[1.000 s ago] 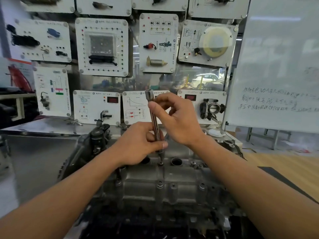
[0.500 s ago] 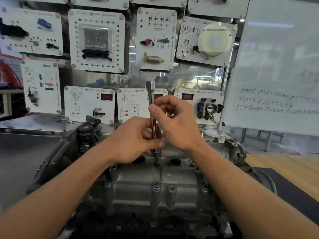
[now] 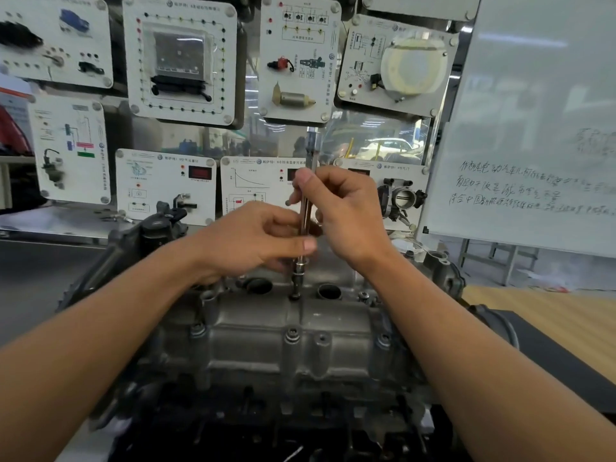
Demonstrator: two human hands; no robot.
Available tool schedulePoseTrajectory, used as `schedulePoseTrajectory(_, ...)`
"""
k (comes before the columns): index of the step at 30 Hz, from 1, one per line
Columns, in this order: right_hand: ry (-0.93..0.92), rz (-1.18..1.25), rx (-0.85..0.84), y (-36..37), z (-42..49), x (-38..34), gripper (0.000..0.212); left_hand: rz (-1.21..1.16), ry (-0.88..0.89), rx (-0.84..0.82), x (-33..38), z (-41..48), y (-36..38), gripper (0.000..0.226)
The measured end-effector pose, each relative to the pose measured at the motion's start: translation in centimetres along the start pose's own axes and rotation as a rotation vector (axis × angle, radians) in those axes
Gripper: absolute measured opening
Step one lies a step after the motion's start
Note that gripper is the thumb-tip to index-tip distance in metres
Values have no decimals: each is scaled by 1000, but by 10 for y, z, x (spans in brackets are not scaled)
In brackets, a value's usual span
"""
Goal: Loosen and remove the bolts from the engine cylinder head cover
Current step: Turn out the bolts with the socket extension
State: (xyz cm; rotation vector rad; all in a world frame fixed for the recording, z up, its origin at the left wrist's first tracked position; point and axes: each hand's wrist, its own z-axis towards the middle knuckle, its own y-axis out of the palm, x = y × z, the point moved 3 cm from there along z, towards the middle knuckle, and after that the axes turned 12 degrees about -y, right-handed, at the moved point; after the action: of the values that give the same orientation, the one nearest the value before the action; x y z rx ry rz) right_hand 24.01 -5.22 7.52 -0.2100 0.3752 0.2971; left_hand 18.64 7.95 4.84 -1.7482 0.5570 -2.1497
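A grey metal cylinder head cover (image 3: 266,331) lies across the middle of the head view. A long chrome extension bar (image 3: 305,211) stands upright, its socket tip on a bolt (image 3: 295,296) at the cover's far middle. My left hand (image 3: 253,241) pinches the bar's lower shaft with thumb and fingers. My right hand (image 3: 346,211) grips the shaft higher up, thumb on its left side. More bolts (image 3: 292,334) sit along the cover's near edge.
Two open round holes (image 3: 328,291) flank the bolt. White training panels (image 3: 181,58) with car parts cover the wall behind. A whiteboard (image 3: 533,128) stands at right, above a wooden floor (image 3: 550,315). A throttle body (image 3: 401,198) hangs near my right hand.
The view has tilted down. Both hands have shifted their fingers on the upright bar, turning it; its tip stays on the same bolt.
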Motion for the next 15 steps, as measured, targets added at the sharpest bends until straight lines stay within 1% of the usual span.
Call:
schedulePoseTrajectory(3,98,77,-21,3,-1,2,23,-53,95,-24,7,0,-5,29)
schedulePoseTrajectory(5,135,87,-31,5,-2,4,24,-85,107,-22,7,2,-6,28)
schedulePoseTrajectory(7,117,74,-19,4,-2,4,22,-108,104,-6,5,3,-6,27)
schedulePoseTrajectory(9,59,39,40,2,-1,2,16,-111,98,39,3,3,-6,23)
schedulePoseTrajectory(12,10,56,139,-2,1,4,16,1,132,149,6,4,-7,15)
schedulePoseTrajectory(15,10,66,223,-4,3,4,23,83,165,202,12,11,-2,33)
